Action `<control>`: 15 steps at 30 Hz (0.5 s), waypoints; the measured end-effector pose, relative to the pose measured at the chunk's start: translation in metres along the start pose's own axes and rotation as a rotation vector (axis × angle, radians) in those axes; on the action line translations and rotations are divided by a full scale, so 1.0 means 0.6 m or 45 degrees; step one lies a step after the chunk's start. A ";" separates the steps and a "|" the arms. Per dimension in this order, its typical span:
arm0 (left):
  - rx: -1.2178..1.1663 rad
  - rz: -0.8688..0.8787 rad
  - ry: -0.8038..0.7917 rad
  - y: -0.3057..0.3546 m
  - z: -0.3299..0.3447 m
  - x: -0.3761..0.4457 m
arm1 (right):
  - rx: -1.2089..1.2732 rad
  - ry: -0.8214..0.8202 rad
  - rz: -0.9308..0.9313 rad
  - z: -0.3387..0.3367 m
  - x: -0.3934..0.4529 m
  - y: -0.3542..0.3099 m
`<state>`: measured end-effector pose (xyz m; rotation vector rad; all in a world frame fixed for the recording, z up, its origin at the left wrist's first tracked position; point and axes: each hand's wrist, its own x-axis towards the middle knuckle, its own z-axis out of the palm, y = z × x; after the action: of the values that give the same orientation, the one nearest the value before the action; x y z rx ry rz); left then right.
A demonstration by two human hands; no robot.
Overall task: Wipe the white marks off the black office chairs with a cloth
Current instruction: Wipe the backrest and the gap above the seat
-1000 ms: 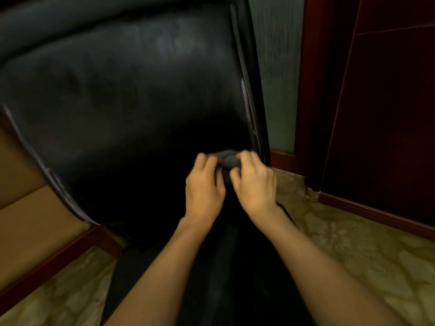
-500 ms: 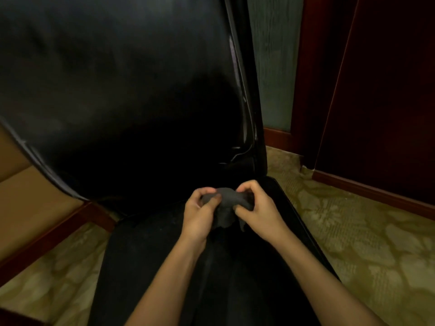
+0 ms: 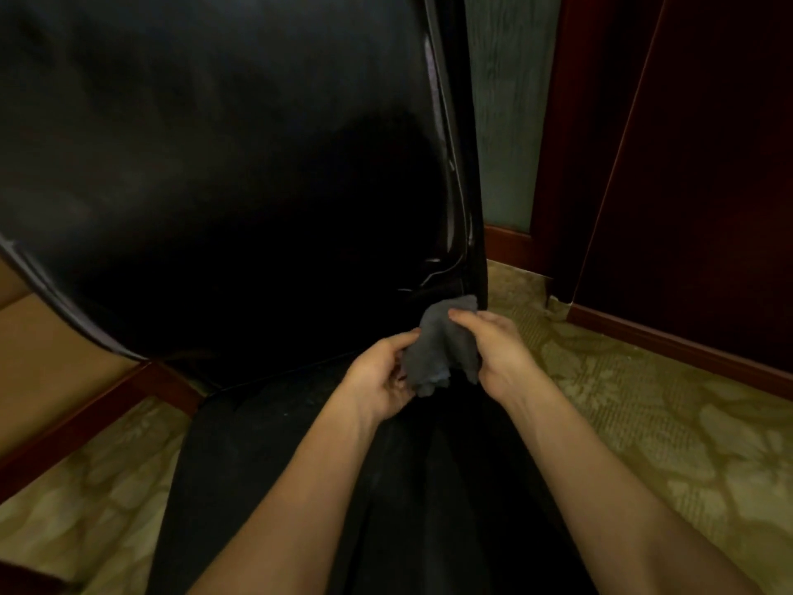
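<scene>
Both hands hold a grey cloth over the black chair seat.

Over the seat (image 3: 300, 465), the left hand (image 3: 379, 380) and right hand (image 3: 497, 354) each have fingers curled round the crumpled cloth (image 3: 442, 354), pinching it between them just before the backrest (image 3: 214, 165), near its lower right edge. Patterned carpet (image 3: 643, 423) lies beside the chair, with dark wood panels (image 3: 708, 165) beyond.
</scene>
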<state>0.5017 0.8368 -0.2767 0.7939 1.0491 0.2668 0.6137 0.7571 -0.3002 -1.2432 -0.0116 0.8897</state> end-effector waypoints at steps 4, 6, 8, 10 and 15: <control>-0.039 0.032 0.195 0.009 0.010 0.040 | -0.082 0.002 0.172 0.009 0.026 0.004; -0.047 0.108 0.280 0.012 0.012 0.054 | -0.158 0.024 0.116 0.011 0.041 0.005; -0.109 0.183 0.303 0.021 0.015 0.059 | -0.206 0.077 0.044 0.020 0.057 -0.005; -0.153 0.268 0.330 0.023 0.018 0.061 | -0.218 0.116 0.019 0.036 0.075 -0.015; 0.737 0.870 0.716 0.001 0.018 0.054 | -0.299 0.030 -0.160 0.071 0.080 -0.016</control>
<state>0.5272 0.8499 -0.2951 1.6643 1.3736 0.8237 0.6323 0.8193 -0.2980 -1.4547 -0.1784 0.7801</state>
